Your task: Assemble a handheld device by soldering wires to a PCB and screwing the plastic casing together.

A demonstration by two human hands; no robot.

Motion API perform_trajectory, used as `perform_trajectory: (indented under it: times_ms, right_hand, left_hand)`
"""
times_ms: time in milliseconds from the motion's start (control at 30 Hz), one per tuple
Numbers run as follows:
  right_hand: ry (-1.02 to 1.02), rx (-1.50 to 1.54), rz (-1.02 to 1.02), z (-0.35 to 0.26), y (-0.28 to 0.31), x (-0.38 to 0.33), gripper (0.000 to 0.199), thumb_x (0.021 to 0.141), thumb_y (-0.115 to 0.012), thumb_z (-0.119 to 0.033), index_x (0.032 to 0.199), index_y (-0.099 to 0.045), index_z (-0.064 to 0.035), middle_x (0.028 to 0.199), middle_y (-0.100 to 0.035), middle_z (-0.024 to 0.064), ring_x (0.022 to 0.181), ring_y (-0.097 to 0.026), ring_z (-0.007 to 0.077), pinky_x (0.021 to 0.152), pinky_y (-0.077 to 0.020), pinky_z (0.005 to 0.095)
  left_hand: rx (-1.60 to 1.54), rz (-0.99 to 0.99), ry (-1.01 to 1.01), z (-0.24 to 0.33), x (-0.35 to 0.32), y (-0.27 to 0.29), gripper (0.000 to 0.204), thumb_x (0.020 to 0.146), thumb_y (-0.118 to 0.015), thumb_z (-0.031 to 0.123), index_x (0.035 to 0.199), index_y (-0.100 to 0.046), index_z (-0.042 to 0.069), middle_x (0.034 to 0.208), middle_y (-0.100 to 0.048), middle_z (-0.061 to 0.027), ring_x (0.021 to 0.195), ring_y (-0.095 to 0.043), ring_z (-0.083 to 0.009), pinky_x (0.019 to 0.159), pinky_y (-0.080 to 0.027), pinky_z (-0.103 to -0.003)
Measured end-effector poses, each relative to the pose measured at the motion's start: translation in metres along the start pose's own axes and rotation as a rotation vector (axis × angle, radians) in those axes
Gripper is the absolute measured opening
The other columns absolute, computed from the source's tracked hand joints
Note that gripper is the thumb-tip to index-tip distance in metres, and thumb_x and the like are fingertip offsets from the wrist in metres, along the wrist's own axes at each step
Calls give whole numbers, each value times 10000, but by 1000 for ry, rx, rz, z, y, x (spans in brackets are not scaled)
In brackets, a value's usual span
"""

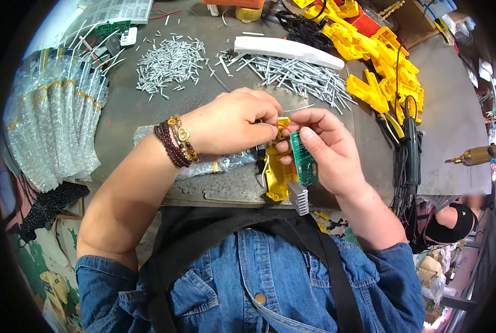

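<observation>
Right hand (328,147) pinches green circuit board (303,158); left hand (234,122) pinches red wire (284,129) at yellow housing (278,177), above surface (137,111)

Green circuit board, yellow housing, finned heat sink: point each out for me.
green circuit board (303,159), head view, middle of its face
yellow housing (278,178), head view, lower body
finned heat sink (299,197), head view, its fins

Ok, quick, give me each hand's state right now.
Left hand: closed, fingers pinching at the top of the yellow plastic housing.
Right hand: closed, holding the green circuit board against the housing.
</observation>
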State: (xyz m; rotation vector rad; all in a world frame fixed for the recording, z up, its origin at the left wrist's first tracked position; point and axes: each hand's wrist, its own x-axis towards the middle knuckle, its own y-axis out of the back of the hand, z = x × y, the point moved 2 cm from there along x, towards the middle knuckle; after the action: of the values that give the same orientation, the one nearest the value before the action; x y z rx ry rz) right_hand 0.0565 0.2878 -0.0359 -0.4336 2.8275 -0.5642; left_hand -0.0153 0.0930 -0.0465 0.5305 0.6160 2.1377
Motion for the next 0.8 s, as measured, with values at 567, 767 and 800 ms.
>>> perform_trajectory:
  times_ms: [567,767,800]
  right_hand:
    - [677,-1381,-201,5,-16,-39,464,677,-788,-125,1092,-589,-66,1023,-613,111,940,-624,307,811,-515,403]
    - [777,-1370,-187,12,-7,-44,485,725,-769,-165,1159,-575,-66,1065,-597,107,1002,-601,306,862,-505,416]
    - [812,-1373,-176,10,-3,-48,499,727,-771,-169,1174,-573,-67,1066,-596,104,1004,-599,305,866,-505,414]
  left_hand:
    - [154,176,-57,-1,-2,-12,164,832,-668,158,775,-597,21,1173,-647,-151,1069,-578,-289,937,-447,-391]
    - [159,201,-46,1,2,-14,177,870,-654,128,747,-594,16,1136,-662,-136,1019,-587,-274,915,-436,-369]
    - [181,206,-52,3,5,-15,188,877,-648,124,737,-591,12,1127,-665,-138,1010,-587,-275,910,-434,-369]
